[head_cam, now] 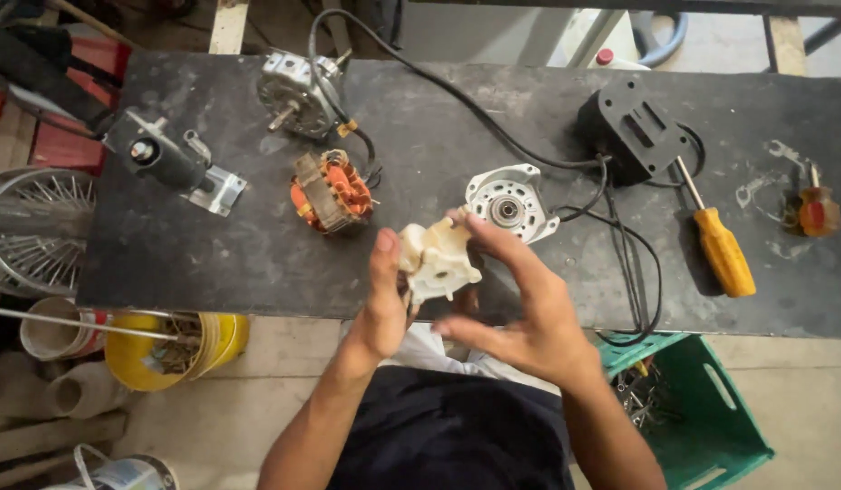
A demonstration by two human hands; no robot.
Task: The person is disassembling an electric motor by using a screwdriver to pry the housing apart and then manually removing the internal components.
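Both hands hold a small cream plastic gear housing (436, 259) over the front edge of the dark workbench (212, 263). My left hand (384, 304) grips it from the left with the thumb up along its side. My right hand (520, 304) touches its top and right side with spread fingers. Just behind it lies a white round motor end cover (509, 204). An orange-wound stator (332, 192) lies to the left, and a metal motor body with a shaft (296, 91) sits farther back.
A black plastic base (634, 132) with black cables, a yellow-handled screwdriver (718, 243) and a small orange-handled one (817, 210) lie at the right. A black bracket part (166, 159) is at the left. Below are a green crate (711, 426), a yellow bucket (171, 349) and a fan grille (35, 227).
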